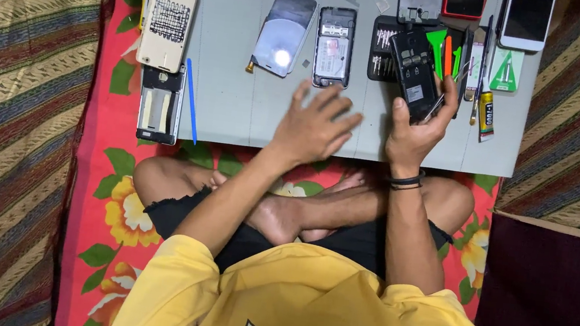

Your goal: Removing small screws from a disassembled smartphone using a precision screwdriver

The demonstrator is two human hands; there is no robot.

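On right hand [412,130]: black open-backed phone [413,73], upright.

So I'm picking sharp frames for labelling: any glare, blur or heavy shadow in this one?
Head view: a bright glare spot sits on the glossy panel lying on the grey mat; the left hand looks slightly motion-blurred, while the right hand and its dark opened phone are sharp; lighting is even, shadows soft.
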